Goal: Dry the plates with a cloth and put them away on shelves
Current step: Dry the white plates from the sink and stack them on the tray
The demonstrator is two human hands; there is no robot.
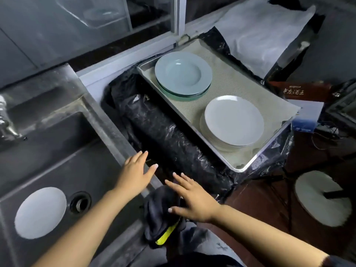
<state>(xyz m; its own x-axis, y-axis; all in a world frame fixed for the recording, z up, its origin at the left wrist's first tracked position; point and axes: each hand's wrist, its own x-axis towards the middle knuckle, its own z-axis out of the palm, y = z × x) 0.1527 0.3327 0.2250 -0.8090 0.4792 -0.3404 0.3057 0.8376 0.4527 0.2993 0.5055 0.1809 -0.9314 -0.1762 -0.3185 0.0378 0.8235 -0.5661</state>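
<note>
Listing by size: dark sink, one white plate lain in it; metal tray, two plate stacks carried. Dark cloth is touched by right hand, fingers spread; left hand spread, empty. Risk judged: a wet plate may be dropped if gripped bare.

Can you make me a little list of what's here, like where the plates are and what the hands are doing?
plate in sink: one white plate lying flat beside the drain
tray: holds two plate stacks
far stack: deep-rimmed plates
near stack: flat white plates
cloth: dark, under the right hand
left hand: open, holding nothing
right hand: open, resting on the cloth
</note>
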